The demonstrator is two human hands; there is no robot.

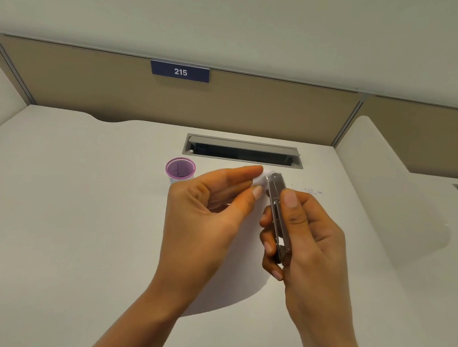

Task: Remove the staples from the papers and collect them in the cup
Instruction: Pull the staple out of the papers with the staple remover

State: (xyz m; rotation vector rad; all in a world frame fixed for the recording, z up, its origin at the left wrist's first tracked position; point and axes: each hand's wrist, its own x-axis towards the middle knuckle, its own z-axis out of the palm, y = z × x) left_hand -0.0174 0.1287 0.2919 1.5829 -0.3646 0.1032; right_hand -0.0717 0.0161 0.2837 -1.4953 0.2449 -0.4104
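Observation:
My right hand (307, 230) grips a grey metal staple remover (277, 210), thumb on top and fingers curled under it, its head pointing away from me. My left hand (207, 204) pinches the top corner of a white paper (247, 254) between thumb and forefinger, right against the tool's head. The paper lies under both hands on the white desk and blends with it. A purple-rimmed cup (180, 169) stands on the desk just beyond my left hand. No staple can be made out.
An open grey cable tray (241, 150) is set into the desk (61, 217) behind the hands. A small scatter of dark specks (313, 191) lies to the right of the tool. A partition with a blue sign reading 215 (180, 71) closes off the back.

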